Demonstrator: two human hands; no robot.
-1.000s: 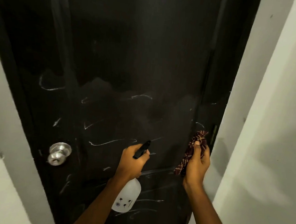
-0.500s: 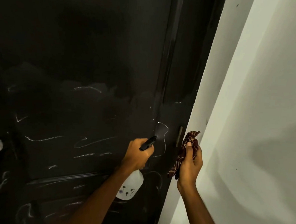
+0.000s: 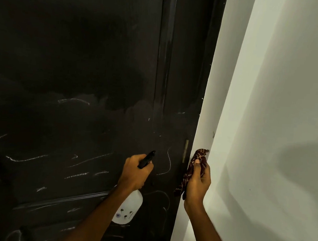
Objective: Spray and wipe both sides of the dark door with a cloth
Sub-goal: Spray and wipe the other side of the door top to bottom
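White spray bottle (image 3: 128, 209) upright, nozzle doorward.

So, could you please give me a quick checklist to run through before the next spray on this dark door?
1. White plastic spray bottle gripped in left hand: ok.
2. Black nozzle aimed at the dark door, not the white wall: ok.
3. Patterned dark red cloth ready in right hand: ok.
4. Cloth clear of the spray path, held off to the hinge side: ok.
5. White scuff marks left to treat: not ok, many remain.
6. Liquid left in the bottle: cannot tell.
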